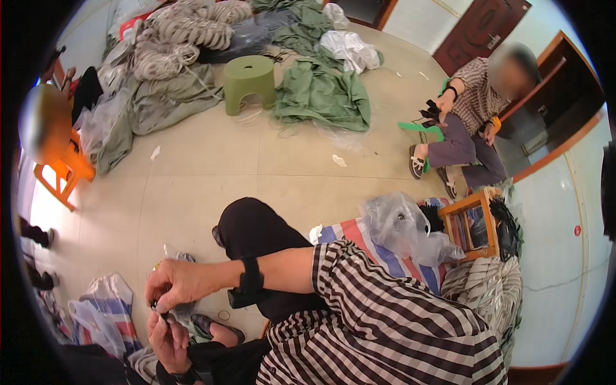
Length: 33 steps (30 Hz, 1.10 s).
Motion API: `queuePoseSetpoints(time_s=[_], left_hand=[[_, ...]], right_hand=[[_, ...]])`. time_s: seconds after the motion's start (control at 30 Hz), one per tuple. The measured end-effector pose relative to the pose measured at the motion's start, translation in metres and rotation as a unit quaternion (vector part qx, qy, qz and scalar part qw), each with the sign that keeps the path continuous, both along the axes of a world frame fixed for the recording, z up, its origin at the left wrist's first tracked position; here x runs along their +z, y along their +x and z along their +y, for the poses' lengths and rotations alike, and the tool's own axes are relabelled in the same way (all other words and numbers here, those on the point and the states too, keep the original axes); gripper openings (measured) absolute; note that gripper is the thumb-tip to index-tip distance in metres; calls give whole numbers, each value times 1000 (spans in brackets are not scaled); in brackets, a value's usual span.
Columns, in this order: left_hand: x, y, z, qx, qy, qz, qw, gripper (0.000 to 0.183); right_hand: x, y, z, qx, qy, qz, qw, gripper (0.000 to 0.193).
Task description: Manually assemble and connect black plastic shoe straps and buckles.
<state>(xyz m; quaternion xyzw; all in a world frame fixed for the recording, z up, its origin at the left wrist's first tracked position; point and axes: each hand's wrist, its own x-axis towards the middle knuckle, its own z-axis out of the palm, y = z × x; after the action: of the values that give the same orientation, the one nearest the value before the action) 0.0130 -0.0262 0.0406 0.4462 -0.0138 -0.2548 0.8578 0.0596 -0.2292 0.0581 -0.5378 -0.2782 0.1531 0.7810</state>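
At the lower left, my two hands meet over a small black piece [165, 315], too small to name. My right hand [174, 282] reaches across from the right and pinches it from above with thumb and fingertips. Just below, my left hand [168, 340] is closed, its fingertips at the piece's lower end. Fingers cover most of it. Dark bands circle both wrists. Under the hands are my black-trousered legs [256, 224] and a foot in a dark shoe [221, 330].
Striped woven sheets lie left [109, 301] and right [359, 234], the right one bearing a clear plastic bag [401, 224] beside a wooden stool [471, 224]. Ahead are a green stool [249, 80], green cloth [324, 96] and rope coils [186, 32]. Seated people [478, 122] work nearby.
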Motion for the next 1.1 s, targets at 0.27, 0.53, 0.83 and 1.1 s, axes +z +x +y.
queuePoseSetpoints(time_s=[0.27,0.53,0.83,1.1], left_hand=[[-9,15,2,-25,14,2,1000,27],[-13,16,-9,21,18,27,999,26],[-22,21,-20,-22,93,-34,995,13],[-51,45,-16,-16,147,11,989,14]], right_hand=[[2,5,-9,-43,-20,-50,998,18],[-12,10,-4,-76,-187,-179,963,20],[-43,3,3,-149,-211,-201,945,27],[-2,-47,-126,-174,-72,36,982,12]])
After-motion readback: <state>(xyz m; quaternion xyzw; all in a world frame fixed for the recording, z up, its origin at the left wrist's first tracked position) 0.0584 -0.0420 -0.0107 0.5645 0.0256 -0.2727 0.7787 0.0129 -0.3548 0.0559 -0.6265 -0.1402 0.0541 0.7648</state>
